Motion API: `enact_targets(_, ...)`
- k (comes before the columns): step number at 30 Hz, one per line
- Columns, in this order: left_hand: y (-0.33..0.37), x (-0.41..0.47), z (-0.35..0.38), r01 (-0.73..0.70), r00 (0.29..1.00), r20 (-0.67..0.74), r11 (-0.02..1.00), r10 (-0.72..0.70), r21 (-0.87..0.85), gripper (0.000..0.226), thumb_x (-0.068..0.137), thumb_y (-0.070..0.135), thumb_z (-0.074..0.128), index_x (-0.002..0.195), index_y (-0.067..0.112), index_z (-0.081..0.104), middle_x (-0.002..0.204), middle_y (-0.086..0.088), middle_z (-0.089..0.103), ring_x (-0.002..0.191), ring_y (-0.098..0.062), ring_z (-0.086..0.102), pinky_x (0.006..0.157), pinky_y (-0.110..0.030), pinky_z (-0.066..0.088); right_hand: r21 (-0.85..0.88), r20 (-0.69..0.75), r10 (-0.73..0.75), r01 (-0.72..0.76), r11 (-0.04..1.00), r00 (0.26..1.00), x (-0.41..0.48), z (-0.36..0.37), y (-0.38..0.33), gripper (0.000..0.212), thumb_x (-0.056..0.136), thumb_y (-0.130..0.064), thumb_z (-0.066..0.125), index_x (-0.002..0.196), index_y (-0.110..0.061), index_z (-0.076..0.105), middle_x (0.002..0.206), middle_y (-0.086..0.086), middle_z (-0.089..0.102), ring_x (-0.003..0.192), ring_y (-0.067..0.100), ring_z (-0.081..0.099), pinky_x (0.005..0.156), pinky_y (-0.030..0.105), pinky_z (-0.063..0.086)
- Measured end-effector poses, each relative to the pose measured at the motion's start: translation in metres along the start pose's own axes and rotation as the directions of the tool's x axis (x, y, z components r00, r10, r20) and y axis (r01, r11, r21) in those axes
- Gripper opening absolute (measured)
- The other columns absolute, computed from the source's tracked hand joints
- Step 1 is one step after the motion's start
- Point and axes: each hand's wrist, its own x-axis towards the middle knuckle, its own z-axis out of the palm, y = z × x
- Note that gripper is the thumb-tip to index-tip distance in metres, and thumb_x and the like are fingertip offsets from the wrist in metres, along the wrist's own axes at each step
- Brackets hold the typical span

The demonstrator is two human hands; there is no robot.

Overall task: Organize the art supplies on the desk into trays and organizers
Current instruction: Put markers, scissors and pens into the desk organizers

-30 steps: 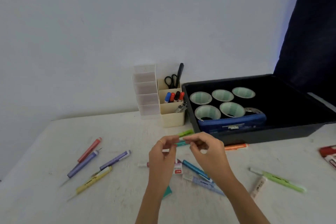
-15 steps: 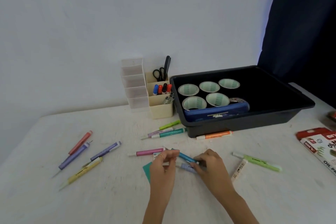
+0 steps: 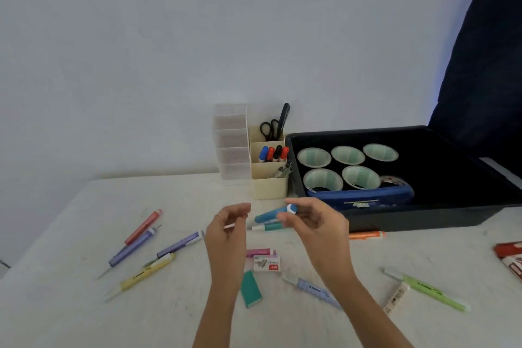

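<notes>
Blue pen (image 3: 269, 215), pinched by right hand (image 3: 319, 227), slants down leftward.

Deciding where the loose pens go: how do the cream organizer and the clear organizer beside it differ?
The cream organizer is opaque; the clear organizer is see-through. The cream one holds scissors and markers; the clear one shows nothing inside. Both are stepped and stand side by side.
</notes>
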Motion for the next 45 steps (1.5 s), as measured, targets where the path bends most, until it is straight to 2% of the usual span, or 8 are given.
enact_targets(8,0.035,0.117,-0.014,-0.165,0.986,0.015,0.985,0.166,-0.047,0.027,0.093,0.006,0.049,0.115,0.016,0.061,0.113,0.004,0.063,0.101,-0.007,0.058,0.073,0.001,0.041,-0.022,-0.12,-0.186,0.185,0.983,0.975,0.078,0.05,-0.04,0.022,0.077,-0.008,0.074,0.097,-0.015,0.07,0.086,-0.002,0.072,0.079,0.011,0.07,0.075,0.024,0.056)
enact_targets(14,0.042,0.184,-0.005,-0.08,0.987,0.15,0.992,0.064,0.101,0.042,0.097,0.018,0.046,0.138,0.011,0.041,0.139,-0.004,0.046,0.125,-0.017,0.046,0.096,-0.021,0.036,-0.292,-0.111,-0.384,0.34,0.894,0.916,0.133,0.093,-0.033,0.018,0.08,-0.004,0.071,0.096,-0.011,0.07,0.084,-0.006,0.068,0.073,0.01,0.067,0.073,0.013,0.052)
enact_targets(17,0.036,0.21,0.001,-0.141,0.969,0.231,0.97,0.093,0.2,0.024,0.097,0.02,0.045,0.105,0.006,0.062,0.102,-0.011,0.061,0.094,-0.022,0.057,0.083,-0.03,0.042,-0.464,-0.009,-0.43,0.377,0.801,0.903,0.153,0.105,-0.022,0.018,0.081,0.001,0.068,0.097,-0.007,0.07,0.091,0.003,0.07,0.077,0.01,0.065,0.076,0.007,0.047)
enact_targets(20,0.034,0.232,0.006,-0.217,0.946,0.29,0.947,0.144,0.239,0.045,0.096,0.016,0.045,0.053,0.014,0.033,0.053,-0.001,0.033,0.051,-0.014,0.03,0.052,-0.026,0.025,-0.541,0.027,-0.436,0.38,0.75,0.899,0.166,0.113,-0.017,0.018,0.082,0.001,0.066,0.099,-0.004,0.07,0.093,0.008,0.07,0.08,0.017,0.066,0.081,0.028,0.055)
enact_targets(24,0.031,0.24,0.009,-0.326,0.921,0.333,0.869,0.203,0.372,0.048,0.099,0.016,0.039,0.052,0.016,0.028,0.051,0.002,0.031,0.047,-0.011,0.03,0.043,-0.02,0.024,-0.565,0.01,-0.438,0.367,0.739,0.899,0.174,0.114,-0.02,0.02,0.082,0.0,0.067,0.101,-0.004,0.07,0.093,0.009,0.071,0.079,0.02,0.067,0.08,0.034,0.056)
enact_targets(32,0.03,0.242,0.012,-0.286,0.936,0.309,0.877,0.169,0.386,0.045,0.093,0.007,0.041,0.052,0.015,0.025,0.051,0.001,0.027,0.045,-0.01,0.025,0.043,-0.021,0.019,-0.737,0.184,-0.321,0.346,0.58,0.929,0.185,0.116,-0.024,0.024,0.088,0.0,0.057,0.11,-0.002,0.066,0.1,0.014,0.066,0.096,0.025,0.056,0.086,0.034,0.046)
enact_targets(38,0.029,0.243,0.011,-0.29,0.933,0.314,0.883,0.175,0.369,0.045,0.093,0.007,0.041,0.052,0.014,0.026,0.051,0.001,0.028,0.044,-0.011,0.026,0.04,-0.02,0.026,-0.9,0.316,-0.24,0.37,0.228,0.918,0.196,0.119,-0.031,0.014,0.086,0.002,0.058,0.096,-0.001,0.068,0.095,0.008,0.05,0.09,0.019,0.043,0.072,0.032,0.047)
enact_targets(45,0.027,0.246,0.011,-0.296,0.93,0.322,0.884,0.179,0.363,0.045,0.094,0.008,0.042,0.052,0.014,0.028,0.05,0.0,0.029,0.044,-0.011,0.027,0.039,-0.018,0.025,-0.921,0.289,-0.178,0.323,0.217,0.941,0.211,0.127,-0.035,0.017,0.084,0.0,0.061,0.098,-0.006,0.067,0.099,0.006,0.049,0.094,0.017,0.043,0.074,0.032,0.051)
